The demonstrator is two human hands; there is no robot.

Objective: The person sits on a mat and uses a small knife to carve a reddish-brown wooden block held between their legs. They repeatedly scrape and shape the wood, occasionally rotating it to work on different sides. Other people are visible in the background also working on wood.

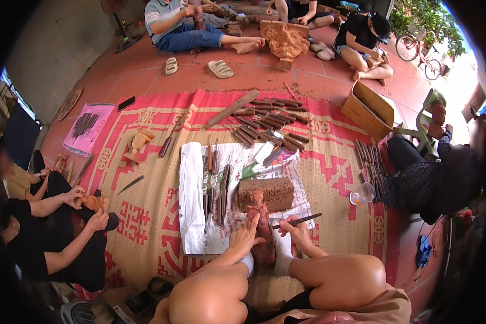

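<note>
A reddish-brown carved wooden figure (263, 252) lies between my feet, its narrow upper end against a brown wooden block (275, 186). My left hand (245, 236) grips the figure's side, thumb across it and fingers along its edge. In my right hand (298, 232) is a slim dark-handled carving tool (310, 217); its tip points left, close to the figure. Whether the tip touches the wood I cannot tell. Beneath the block is a white printed sack (191, 216), with several carving chisels (224, 189) lying on it, left of the block.
A red and straw-coloured mat (151, 237) covers the floor. Beyond the sack lies a pile of chisels (270, 120). To the right are a wooden box (356, 110), more chisels (370, 156) and a clear plastic cup (362, 193). Other people sit around, one at left holding a carving (96, 203).
</note>
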